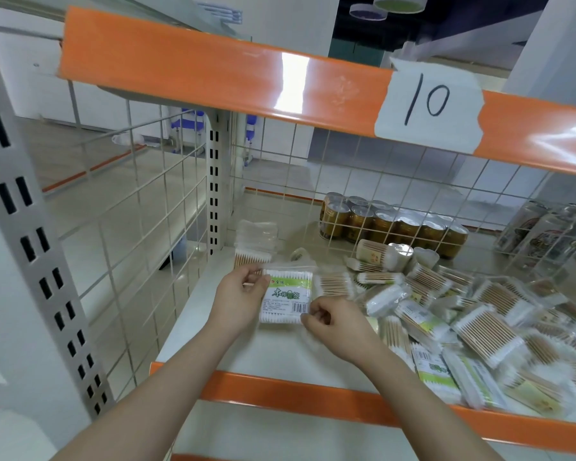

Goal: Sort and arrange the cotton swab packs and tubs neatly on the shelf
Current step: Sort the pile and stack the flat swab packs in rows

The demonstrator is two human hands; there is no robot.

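two bare forearms enter from the bottom edge and reach over the orange front lip (313, 399) of the shelf (220, 331), a pale flat deck. white wire mesh (147, 207) closes the left side and the back; a slotted upright (213, 181) stands at the rear left corner. an orange rail (213, 71) of the level above crosses the top, carrying a white paper label (429, 104) marked "10". beyond the mesh: tiled floor and white walls.

left hand (240, 294): fingers curled, thumb and fingertips pinching the upper left corner of the cotton swab pack (286, 296). right hand (333, 322): fingers curled, pinching the pack's lower right corner by the barcode. both hands are clamped on this one pack.

the pack is a flat clear sleeve with a green-and-white printed label facing up, white swab tips along top and bottom edges. it is held just above the deck, left of centre. behind it a stack of packs (256, 241) stands at the rear left corner. to the right lies a loose pile of packs (463, 321), overlapping at mixed angles, with a round tub (379, 254) lying on its side at the rear. behind the mesh stand gold cans (389, 221).
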